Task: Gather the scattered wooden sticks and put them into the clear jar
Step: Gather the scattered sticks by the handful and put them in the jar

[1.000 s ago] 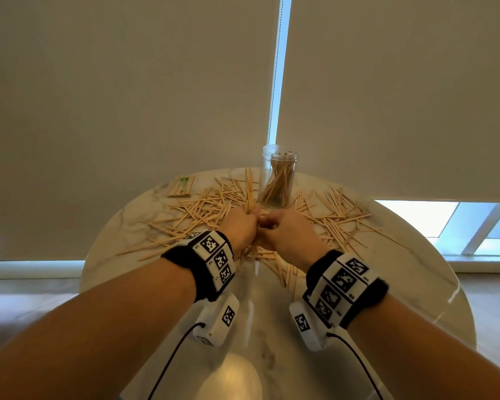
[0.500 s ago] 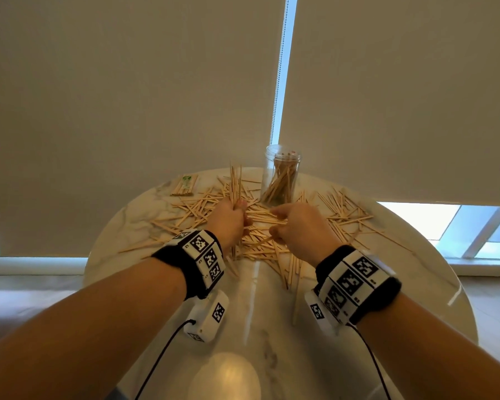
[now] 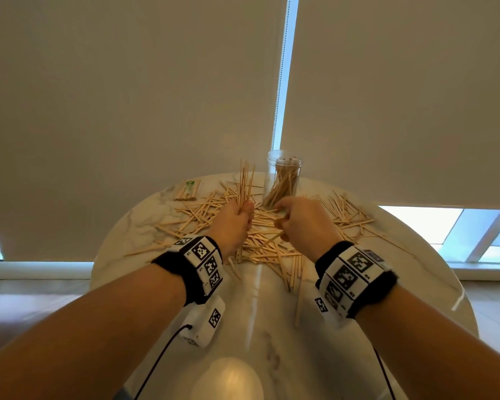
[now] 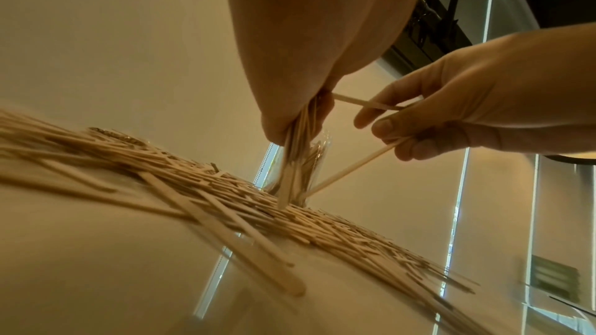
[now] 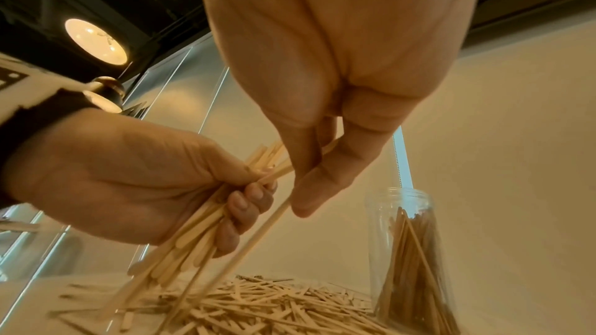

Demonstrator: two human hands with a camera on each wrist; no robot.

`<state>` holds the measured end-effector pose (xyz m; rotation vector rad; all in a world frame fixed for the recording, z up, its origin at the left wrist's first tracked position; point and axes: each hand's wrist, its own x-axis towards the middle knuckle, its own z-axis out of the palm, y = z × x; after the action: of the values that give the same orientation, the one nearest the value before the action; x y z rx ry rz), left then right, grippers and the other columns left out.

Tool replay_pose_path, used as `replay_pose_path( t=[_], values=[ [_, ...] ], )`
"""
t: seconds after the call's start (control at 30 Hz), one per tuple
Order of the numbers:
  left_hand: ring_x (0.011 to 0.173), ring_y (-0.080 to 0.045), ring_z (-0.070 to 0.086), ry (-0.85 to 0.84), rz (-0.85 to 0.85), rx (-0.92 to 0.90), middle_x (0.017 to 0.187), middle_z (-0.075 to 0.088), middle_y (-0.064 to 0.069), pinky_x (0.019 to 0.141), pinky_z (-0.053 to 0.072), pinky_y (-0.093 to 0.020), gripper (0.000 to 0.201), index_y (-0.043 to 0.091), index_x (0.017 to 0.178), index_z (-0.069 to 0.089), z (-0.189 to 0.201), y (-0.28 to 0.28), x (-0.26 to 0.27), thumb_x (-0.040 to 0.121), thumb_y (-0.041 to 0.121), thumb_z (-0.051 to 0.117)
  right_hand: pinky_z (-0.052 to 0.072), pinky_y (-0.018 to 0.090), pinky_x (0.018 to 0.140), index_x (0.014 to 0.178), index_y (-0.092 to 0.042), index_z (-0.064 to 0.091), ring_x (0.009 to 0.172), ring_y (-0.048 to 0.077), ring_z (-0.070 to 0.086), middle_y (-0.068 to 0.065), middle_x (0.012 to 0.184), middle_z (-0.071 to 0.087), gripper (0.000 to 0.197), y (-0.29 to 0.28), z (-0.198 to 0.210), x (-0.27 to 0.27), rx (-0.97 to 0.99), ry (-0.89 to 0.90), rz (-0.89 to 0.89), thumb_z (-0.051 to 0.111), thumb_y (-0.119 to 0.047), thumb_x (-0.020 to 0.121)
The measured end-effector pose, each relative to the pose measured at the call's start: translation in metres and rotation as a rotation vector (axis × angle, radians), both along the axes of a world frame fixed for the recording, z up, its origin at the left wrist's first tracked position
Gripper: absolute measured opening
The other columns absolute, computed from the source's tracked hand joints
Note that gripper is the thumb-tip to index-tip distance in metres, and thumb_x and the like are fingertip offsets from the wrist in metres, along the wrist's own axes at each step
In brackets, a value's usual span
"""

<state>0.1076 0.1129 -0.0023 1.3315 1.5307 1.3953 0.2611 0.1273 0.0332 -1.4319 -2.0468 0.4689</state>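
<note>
Left hand [image 3: 237, 217] fingers [image 5: 245, 209] curl round an upright bundle of sticks [image 3: 245, 180], long axis near vertical. Right hand [image 3: 300, 220] pinches one or two more, probably feeding them leftward. Clear jar [image 3: 283, 177], part filled, stands just beyond both hands, slightly nearer the right. Loose sticks [image 3: 274, 249] litter the tabletop [image 3: 387, 284] all around.

Pale, thin wooden sticks [image 3: 202, 210] lie scattered in a crisscross heap. A bundle [image 3: 245, 183] of them stands upright above the heap, and one stick [image 4: 351, 168] slants over it. The clear jar [image 3: 283, 176] stands upright behind the heap, open-topped and partly filled with leaning sticks.
</note>
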Motion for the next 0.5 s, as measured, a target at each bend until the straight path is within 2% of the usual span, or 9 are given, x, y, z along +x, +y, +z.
replay_pose_path(
  t=[0.07,0.17,0.2,0.27,0.33,0.37,0.43,0.5],
  values=[
    [0.067,-0.018,0.048,-0.03,0.032,0.009,0.075,0.052,-0.002,0.069,0.045,-0.04,0.024,0.015,0.093,0.053,-0.001,0.002,0.0,0.106,0.033,0.043,0.063,0.033,0.07,0.111,-0.016,0.071,0.074,0.016,0.072,0.002,0.092,0.071,0.019,0.002,0.005,0.005,0.019,0.029,-0.04,0.059,-0.009,0.097],
    [0.068,-0.017,0.048,-0.121,0.098,0.01,0.079,0.053,0.001,0.074,0.051,-0.051,0.024,0.018,0.101,0.055,0.002,0.004,-0.004,0.103,0.04,0.044,0.061,0.026,0.064,0.103,-0.012,0.075,0.067,0.013,0.072,0.003,0.088,0.072,0.017,0.009,0.012,0.018,0.052,0.142,-0.12,0.059,-0.008,0.098],
    [0.065,-0.016,0.047,-0.13,0.095,0.019,0.077,0.052,0.003,0.071,0.051,-0.05,0.026,0.02,0.101,0.055,0.003,0.002,-0.004,0.101,0.044,0.046,0.06,0.023,0.06,0.103,-0.012,0.075,0.064,0.012,0.072,0.003,0.086,0.072,0.017,0.01,0.014,0.022,0.051,0.171,-0.136,0.059,-0.007,0.098],
    [0.063,-0.013,0.05,-0.042,0.035,0.065,0.073,0.055,0.005,0.065,0.048,-0.036,0.034,0.017,0.097,0.059,0.007,-0.005,0.0,0.097,0.05,0.057,0.059,0.022,0.058,0.104,-0.013,0.075,0.063,0.011,0.071,0.002,0.086,0.072,0.017,0.01,0.016,0.025,0.054,0.177,-0.145,0.059,-0.008,0.098],
    [0.072,-0.015,0.06,0.072,-0.114,0.067,0.08,0.065,0.004,0.074,0.052,-0.032,0.042,0.01,0.098,0.064,0.011,-0.012,0.01,0.087,0.051,0.069,0.06,0.024,0.059,0.103,-0.015,0.075,0.063,0.012,0.071,0.002,0.086,0.072,0.018,0.009,0.018,0.023,0.091,0.171,-0.131,0.06,-0.008,0.097],
    [0.077,-0.016,0.063,0.107,-0.204,0.044,0.085,0.069,0.003,0.078,0.052,-0.033,0.042,0.011,0.099,0.067,0.011,-0.014,0.015,0.083,0.05,0.074,0.06,0.024,0.059,0.102,-0.015,0.075,0.064,0.012,0.071,0.002,0.085,0.073,0.018,0.008,0.02,0.022,0.106,0.18,-0.12,0.06,-0.007,0.096],
    [0.077,-0.012,0.065,0.218,-0.27,-0.007,0.084,0.073,0.004,0.077,0.051,-0.03,0.034,0.017,0.097,0.072,0.009,-0.014,0.022,0.083,0.047,0.076,0.058,0.022,0.056,0.1,-0.017,0.075,0.064,0.012,0.071,0.0,0.083,0.073,0.02,0.008,0.023,0.019,0.114,0.189,-0.106,0.059,-0.006,0.095],
    [0.062,-0.003,0.06,0.298,-0.237,-0.051,0.077,0.073,0.007,0.067,0.045,-0.025,0.02,0.021,0.092,0.073,0.009,-0.013,0.022,0.09,0.041,0.071,0.055,0.02,0.055,0.1,-0.016,0.076,0.063,0.012,0.071,0.0,0.082,0.073,0.02,0.009,0.022,0.018,0.099,0.151,-0.105,0.059,-0.006,0.094]
  ],
)
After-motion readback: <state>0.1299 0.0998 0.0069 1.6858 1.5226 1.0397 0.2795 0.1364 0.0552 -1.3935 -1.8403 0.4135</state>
